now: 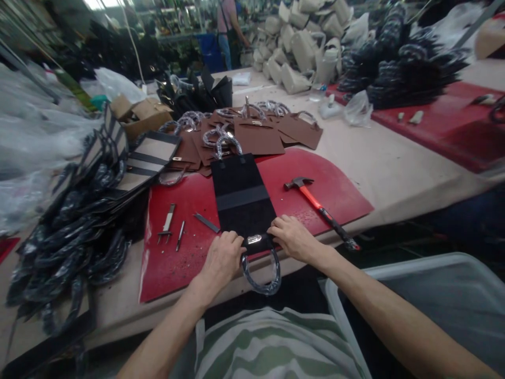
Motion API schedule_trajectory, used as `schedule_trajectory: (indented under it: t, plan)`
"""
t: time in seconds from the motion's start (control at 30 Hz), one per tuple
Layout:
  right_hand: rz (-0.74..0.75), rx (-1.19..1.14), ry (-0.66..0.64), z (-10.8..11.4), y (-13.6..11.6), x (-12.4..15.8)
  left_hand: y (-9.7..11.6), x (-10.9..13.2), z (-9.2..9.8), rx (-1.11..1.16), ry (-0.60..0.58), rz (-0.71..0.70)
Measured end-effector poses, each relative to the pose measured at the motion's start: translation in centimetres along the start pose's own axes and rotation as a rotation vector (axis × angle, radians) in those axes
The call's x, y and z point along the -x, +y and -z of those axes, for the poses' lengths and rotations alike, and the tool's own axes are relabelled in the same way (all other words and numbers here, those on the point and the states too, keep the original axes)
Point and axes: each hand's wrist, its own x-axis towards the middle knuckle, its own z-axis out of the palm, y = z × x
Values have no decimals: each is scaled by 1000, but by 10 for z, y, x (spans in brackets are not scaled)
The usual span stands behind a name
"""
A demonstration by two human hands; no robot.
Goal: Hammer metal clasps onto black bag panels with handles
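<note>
A black handbag panel (240,184) lies flat on a red mat (189,195), with a plastic-wrapped handle at each end. My left hand (224,258) has its fingers closed on the panel's near left edge. Opposite it, my right hand (294,237) pinches the near right edge. Between the two hands sits a shiny metal clasp (254,239). The near handle (262,289) hangs over the table's front edge. Left of the panel lie a small blade (206,222), a thin metal punch (180,235) and a pronged tool (168,223). A claw hammer (315,202) with a red and black handle rests to the right.
Brown bag panels (256,137) are heaped behind the mat. Black wrapped bag parts (90,226) pile up at left, near a cardboard box (145,113). Beige bags (303,52) and another black stack (406,73) stand farther back. A grey bin (453,263) is at lower right; a person (229,26) stands beyond.
</note>
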Motion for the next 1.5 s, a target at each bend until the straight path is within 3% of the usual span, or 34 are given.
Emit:
schedule_trajectory:
  t: [0.1, 0.23, 0.43, 0.57, 0.77, 1.03, 1.5]
  plan:
    - [63, 57, -38, 1, 4, -5, 3, -7, -3, -64, -74, -38]
    - [157, 94, -64, 2, 8, -8, -9, -2, -2, -94, -107, -167]
    - [206, 21, -24, -8, 16, -1, -36, 17, -11, 203, 99, -355]
    - [221, -133, 103, -21, 21, 7, -43, 25, -20, 291, 174, -344]
    - [85, -414, 291, -28, 8, 12, -40, 28, -22, 277, 180, -271]
    - [49, -557, 391, -32, 0, 11, -49, 23, -15, 282, 118, -361]
    - [62, -553, 449, -39, 1, 10, -48, 24, -20, 268, 227, -405]
